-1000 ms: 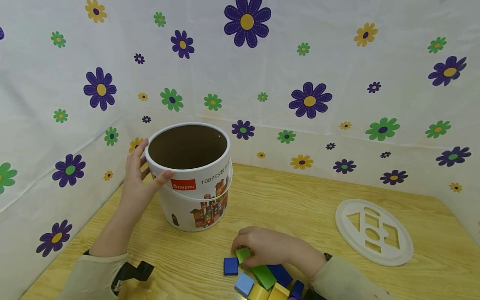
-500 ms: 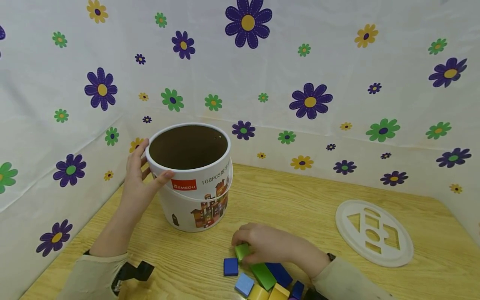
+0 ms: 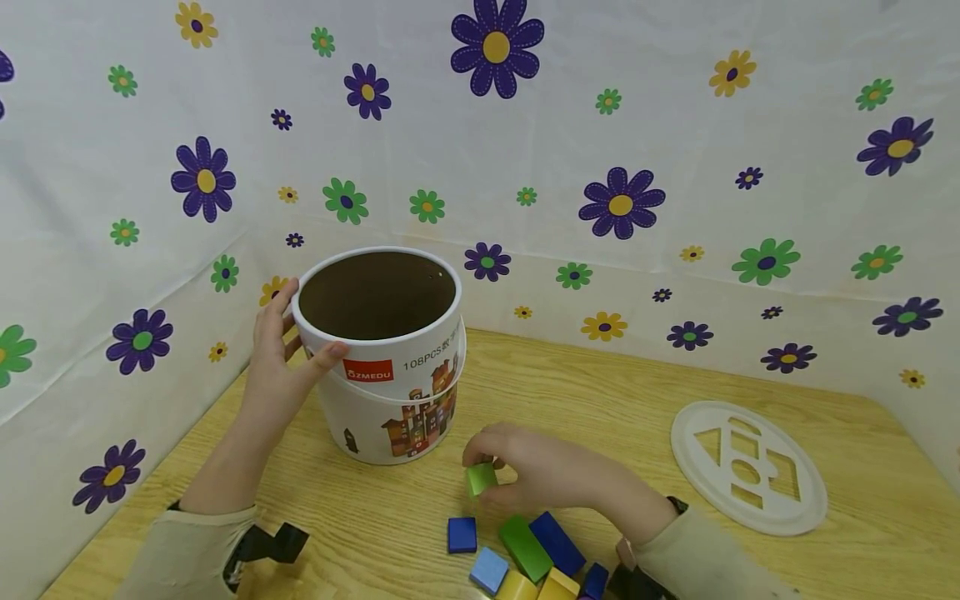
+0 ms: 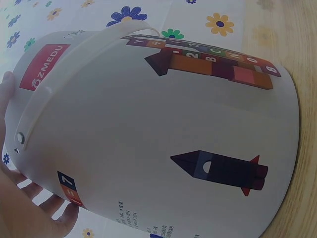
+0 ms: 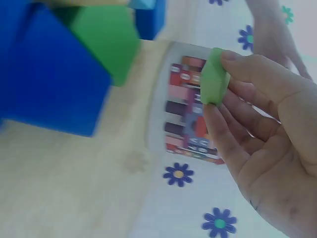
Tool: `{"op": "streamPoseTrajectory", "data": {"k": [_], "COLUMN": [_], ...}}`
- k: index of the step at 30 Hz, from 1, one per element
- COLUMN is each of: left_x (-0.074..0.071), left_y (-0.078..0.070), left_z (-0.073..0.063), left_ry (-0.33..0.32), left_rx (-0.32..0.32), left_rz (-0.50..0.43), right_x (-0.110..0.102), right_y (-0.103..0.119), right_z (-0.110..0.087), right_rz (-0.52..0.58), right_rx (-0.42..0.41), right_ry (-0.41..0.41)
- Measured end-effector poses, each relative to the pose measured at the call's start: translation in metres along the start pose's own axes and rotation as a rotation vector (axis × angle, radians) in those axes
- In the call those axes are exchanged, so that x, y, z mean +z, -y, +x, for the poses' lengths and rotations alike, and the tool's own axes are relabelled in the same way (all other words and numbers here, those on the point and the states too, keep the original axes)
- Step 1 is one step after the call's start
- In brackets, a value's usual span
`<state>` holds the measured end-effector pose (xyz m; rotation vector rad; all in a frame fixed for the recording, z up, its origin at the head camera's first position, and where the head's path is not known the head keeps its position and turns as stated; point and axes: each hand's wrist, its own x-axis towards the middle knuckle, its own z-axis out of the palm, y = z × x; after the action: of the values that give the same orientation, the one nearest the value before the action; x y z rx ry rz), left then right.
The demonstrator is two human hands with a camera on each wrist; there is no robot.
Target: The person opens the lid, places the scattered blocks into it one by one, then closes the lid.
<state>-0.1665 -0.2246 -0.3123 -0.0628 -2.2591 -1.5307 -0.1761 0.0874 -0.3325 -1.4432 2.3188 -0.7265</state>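
Note:
A white bucket [image 3: 337, 417] with a red label and pictures of blocks stands on the table at left centre. My left hand [image 3: 273, 358] grips its left side close under the rim, thumb at the front and fingers round the side. In the left wrist view the bucket's wall fills most of the picture. My right hand [image 3: 540, 467] pinches a small light green block [image 3: 481, 480] between thumb and fingers, in front of the bucket. The right wrist view shows this green block [image 5: 214, 78] at the fingertips, with the bucket behind it.
Below the right hand lie a blue cube [image 3: 462, 535], a light blue cube [image 3: 489, 570], a longer green block [image 3: 525, 547], a dark blue block [image 3: 557, 543] and yellow blocks [image 3: 558, 586]. A white lid with cut-out shapes [image 3: 697, 450] lies at right. A flowered cloth [image 3: 555, 142] hangs behind.
My right hand has lifted the light green block up and away from the other blocks, towards the bucket. My left hand stays on the bucket.

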Motion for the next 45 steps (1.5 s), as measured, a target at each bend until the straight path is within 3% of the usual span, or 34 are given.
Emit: {"op": "streamPoseTrajectory", "data": {"k": [10, 21, 27, 32, 45], "left_x": [0.001, 0.001, 0.001, 0.001, 0.0], "left_y": [-0.002, -0.002, -0.002, -0.002, -0.001], "left_z": [0.0, -0.001, -0.001, 0.0, -0.001], "left_ry": [0.0, 0.009, 0.003, -0.002, 0.005], "left_rx": [-0.012, -0.017, -0.017, -0.011, -0.003], "left_rz": [-0.001, -0.013, -0.009, -0.002, -0.001], "right_x": [-0.037, -0.066, -0.078, -0.085, -0.087], "right_y": [0.019, 0.036, 0.042, 0.044, 0.04], "right_z": [0.002, 0.022, 0.039, 0.053, 0.074], "right_rz": [-0.037, -0.041, -0.115, -0.165, -0.122], "right_rx": [-0.031, -0.244, -0.267, -0.226, -0.165], "right_ry": [-0.21, -0.471, -0.61, -0.647, -0.64]}}
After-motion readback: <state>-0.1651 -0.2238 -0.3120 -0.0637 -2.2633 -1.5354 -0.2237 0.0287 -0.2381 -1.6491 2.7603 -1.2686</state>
